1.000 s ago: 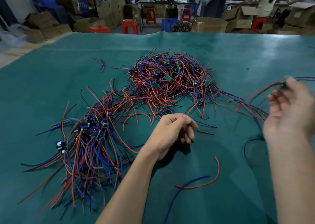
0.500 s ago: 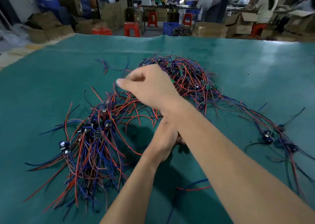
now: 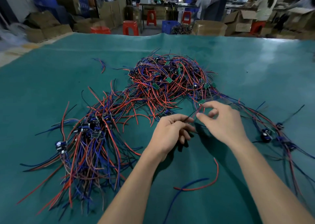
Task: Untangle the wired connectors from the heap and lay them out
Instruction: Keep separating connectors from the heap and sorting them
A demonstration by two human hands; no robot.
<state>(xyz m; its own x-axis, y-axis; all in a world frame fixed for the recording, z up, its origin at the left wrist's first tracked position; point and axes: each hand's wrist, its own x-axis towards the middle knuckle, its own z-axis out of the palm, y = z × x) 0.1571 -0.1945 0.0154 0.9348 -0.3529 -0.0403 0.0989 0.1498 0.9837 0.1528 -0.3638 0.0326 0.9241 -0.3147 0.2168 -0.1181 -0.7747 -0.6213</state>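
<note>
A tangled heap of red and blue wired connectors [image 3: 168, 80] with small green boards lies at the table's middle. To the left lies a laid-out group [image 3: 88, 138], its blue connector bodies bunched together. A few more connectors [image 3: 272, 133] lie at the right. My left hand [image 3: 168, 133] is curled around a thin dark wire near the heap's front edge. Just right of it, my right hand [image 3: 223, 121] pinches red wires that lead to a green board connector [image 3: 202, 101].
A green mat [image 3: 42, 87] covers the table. A loose red wire [image 3: 206, 186] and a loose blue wire [image 3: 177, 198] lie near my forearms. Cardboard boxes [image 3: 210, 27], red stools [image 3: 130, 27] and people stand beyond the far edge.
My right hand has swung from the far right across to the left group, dropped its connector at the right, and come back to the heap's front. It now pinches wires beside my left hand.
</note>
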